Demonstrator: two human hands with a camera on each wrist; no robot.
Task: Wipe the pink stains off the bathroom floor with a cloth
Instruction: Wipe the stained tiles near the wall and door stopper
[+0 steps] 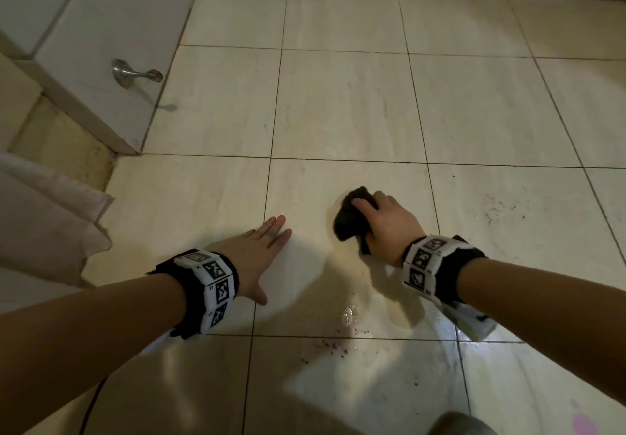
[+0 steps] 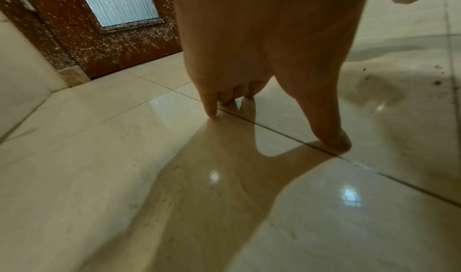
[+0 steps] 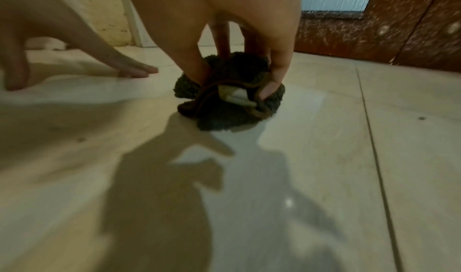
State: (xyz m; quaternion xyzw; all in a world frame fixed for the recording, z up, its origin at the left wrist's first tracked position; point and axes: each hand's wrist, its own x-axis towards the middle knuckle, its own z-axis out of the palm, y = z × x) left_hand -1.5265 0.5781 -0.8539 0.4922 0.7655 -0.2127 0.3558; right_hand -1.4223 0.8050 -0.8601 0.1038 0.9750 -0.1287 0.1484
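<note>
The dark, fuzzy bunched cloth [image 1: 349, 218] sits on the glossy cream tiled bathroom floor [image 1: 338, 102], gripped from above by the right hand [image 1: 389, 224], fingers curled round it. The left hand [image 1: 257, 251] lies just beside it, fingers straight, fingertips [image 2: 212, 112] touching the floor. Small pink-purple speckled stains [image 1: 330, 346] dot the tile nearer the person, beside a wet glint; a pink smear [image 1: 584, 424] shows at the lower right corner.

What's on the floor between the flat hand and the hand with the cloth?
Nothing but bare tile. The head view shows it between the left hand and the dark cloth held in the right hand.
</note>
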